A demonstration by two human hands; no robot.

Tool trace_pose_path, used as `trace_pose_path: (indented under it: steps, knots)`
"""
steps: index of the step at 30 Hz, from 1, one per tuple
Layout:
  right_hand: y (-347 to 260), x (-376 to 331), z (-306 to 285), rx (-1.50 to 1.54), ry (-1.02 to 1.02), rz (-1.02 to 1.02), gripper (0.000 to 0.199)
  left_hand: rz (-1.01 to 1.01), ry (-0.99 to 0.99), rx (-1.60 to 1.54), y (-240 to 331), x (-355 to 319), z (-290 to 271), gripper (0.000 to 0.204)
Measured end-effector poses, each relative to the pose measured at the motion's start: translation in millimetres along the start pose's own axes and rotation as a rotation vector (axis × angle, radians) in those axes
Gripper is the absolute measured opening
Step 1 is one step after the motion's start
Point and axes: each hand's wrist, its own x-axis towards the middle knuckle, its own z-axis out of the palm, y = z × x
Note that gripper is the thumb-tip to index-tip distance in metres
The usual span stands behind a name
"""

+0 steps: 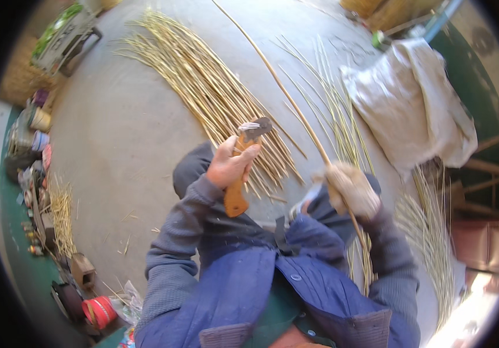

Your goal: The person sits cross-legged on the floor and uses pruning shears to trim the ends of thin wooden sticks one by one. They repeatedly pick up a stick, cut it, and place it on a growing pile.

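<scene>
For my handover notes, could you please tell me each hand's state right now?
Left hand: closed, holding an orange wooden-handled tool with a dark metal blade.
Right hand: gloved, closed around a long, thin brown stick.

The left fisheye of a head-worn pair is looking steeply down and forward, taking in a wide round view. The jacket [226,290] is filling six o'clock closest to the lens; the left grip [233,159] is showing near centre, the right grip [351,188] toward three; the floor [110,127] is lying farther below, stretching toward twelve.
</scene>
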Motion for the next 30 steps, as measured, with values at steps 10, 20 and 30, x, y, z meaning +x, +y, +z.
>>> trace_pose_path:
  steps: [10,20,30]
  knots:
    - [-48.4,126.5,51.3,0.051,0.07,-0.487,0.039,-0.311,-0.39,0.07,8.2,-126.5,28.7,0.065]
    - [-65.7,138.2,84.5,0.118,0.139,-0.658,0.043,-0.17,-0.238,0.017,5.3,-138.8,29.4,0.038]
    - [-62.9,127.3,92.7,0.133,0.209,-0.692,0.04,-0.075,-0.11,0.186,-3.8,-136.0,30.4,0.035]
